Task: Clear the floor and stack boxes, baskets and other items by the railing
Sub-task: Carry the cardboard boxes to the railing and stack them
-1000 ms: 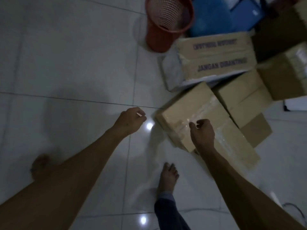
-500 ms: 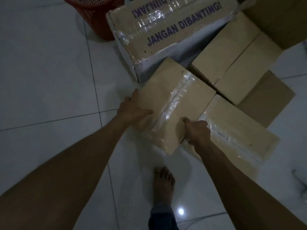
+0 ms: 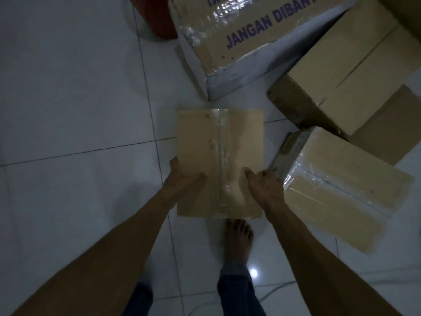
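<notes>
The flat brown cardboard box [image 3: 219, 163] looks dull, with a strip of shiny clear tape [image 3: 220, 165] down its middle. The big printed cardboard box [image 3: 246, 35] wears crinkly glossy plastic wrap. The white tiled floor [image 3: 75, 106] is smooth and shiny.

The scene is dim and bluish, with muted colours and soft, slightly smeared detail throughout. A small bright glare spot from an overhead light sits on the glossy white tiled floor [image 3: 68, 110] near the bottom, and clear tape on the large printed cardboard box [image 3: 239, 30] at the top throws back pale highlights. Wide-angle distortion bends the tile lines and stretches the forearms toward the lower corners, while faint broad shadows lie on the tiles at the left.
</notes>
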{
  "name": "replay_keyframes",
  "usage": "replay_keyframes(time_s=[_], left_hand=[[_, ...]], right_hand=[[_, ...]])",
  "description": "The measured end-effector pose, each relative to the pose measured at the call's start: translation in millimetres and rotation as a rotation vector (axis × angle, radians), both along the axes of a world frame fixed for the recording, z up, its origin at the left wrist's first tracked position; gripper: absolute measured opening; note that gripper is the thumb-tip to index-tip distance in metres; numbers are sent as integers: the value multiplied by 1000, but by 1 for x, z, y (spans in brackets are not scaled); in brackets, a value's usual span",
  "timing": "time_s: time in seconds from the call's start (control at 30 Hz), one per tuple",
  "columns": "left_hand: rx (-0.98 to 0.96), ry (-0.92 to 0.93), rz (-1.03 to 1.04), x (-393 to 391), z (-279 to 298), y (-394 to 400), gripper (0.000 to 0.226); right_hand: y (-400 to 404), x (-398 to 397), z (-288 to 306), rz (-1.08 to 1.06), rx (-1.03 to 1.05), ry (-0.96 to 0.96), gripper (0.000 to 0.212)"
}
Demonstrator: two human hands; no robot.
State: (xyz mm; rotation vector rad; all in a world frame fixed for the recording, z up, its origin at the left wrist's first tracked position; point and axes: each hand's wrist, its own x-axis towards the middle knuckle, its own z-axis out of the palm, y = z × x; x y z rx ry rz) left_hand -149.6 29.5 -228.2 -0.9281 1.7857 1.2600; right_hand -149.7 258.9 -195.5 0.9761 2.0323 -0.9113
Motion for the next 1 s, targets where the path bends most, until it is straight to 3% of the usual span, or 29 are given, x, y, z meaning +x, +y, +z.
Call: replay_keyframes(time_s=[0.1, 0.27, 0.4, 0.63, 0.8, 0.93, 1.0], left_hand=[[45, 19, 70, 5, 20, -19, 106], [37, -35, 90, 24, 80, -89, 123], [16, 13, 158, 45, 112, -177, 123], [79, 167, 381, 90, 156, -361, 69], [43, 213, 528, 115, 166, -495, 74], [78, 297, 623, 121, 168, -588, 48], [60, 326, 680, 117, 165, -633, 68]], right_hand=[[-17, 1, 19, 21, -23, 55, 61], [-76, -1, 75, 92, -139, 113, 43], [-155, -14, 109, 247, -177, 133, 48], [-341, -22, 140, 428, -261, 187, 56], [-488, -24, 157, 447, -351, 130, 67], [-591, -39, 167, 519, -403, 78, 76], [-635, -49, 166, 547, -448, 65, 78]])
